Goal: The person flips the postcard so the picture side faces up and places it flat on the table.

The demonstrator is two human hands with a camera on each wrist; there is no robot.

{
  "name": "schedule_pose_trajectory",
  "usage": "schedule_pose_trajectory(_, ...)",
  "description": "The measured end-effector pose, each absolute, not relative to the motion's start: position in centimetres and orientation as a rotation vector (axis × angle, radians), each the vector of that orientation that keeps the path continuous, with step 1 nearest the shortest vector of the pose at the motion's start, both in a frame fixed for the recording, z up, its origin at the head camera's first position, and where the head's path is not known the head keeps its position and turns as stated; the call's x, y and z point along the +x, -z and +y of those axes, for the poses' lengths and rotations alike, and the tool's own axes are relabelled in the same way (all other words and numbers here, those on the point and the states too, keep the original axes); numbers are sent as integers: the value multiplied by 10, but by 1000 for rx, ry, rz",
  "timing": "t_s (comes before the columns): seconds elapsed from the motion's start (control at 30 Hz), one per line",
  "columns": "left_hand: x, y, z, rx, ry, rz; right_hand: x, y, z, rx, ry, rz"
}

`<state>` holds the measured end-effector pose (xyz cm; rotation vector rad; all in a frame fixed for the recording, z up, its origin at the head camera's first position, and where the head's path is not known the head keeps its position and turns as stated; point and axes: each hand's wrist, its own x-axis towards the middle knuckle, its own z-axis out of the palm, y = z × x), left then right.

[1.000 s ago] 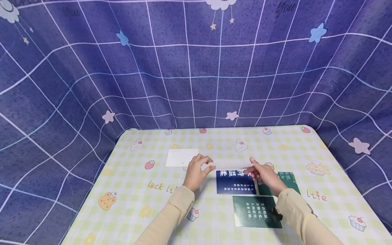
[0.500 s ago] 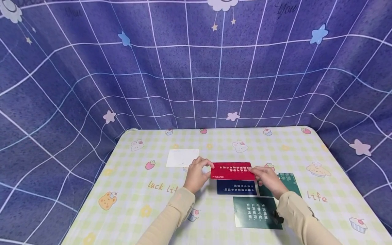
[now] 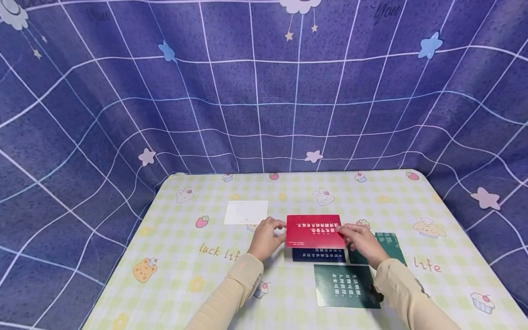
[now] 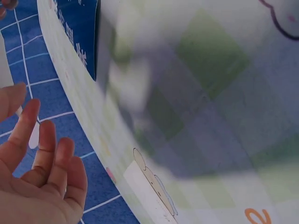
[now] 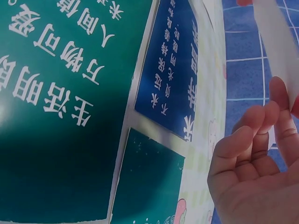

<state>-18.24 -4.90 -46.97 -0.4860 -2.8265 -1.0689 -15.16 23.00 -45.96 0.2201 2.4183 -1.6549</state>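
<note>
As R hand (image 3: pixel 363 242) pinches red card (image 3: pixel 315 232) | blue card (image 3: pixel 318 255) pt. hidden | head cam

Possibly a home corner, this, the room itself hidden: a starry blue curtain (image 3: pixel 231 119) hangs round a tablecloth (image 3: pixel 165 298) of pastel checks and cartoon bunnies (image 3: pixel 323 197).
</note>
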Motion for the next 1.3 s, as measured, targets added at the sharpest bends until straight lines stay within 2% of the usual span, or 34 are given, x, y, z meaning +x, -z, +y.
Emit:
schedule_pose_trajectory(0.33,-183,465,-46,-444,1186,-2839,-153,465,232,182,1632,2445)
schedule_pose_trajectory(1.3,-188,460,-17,-400,1123,-2818,-151,457,242,265,1644,2480)
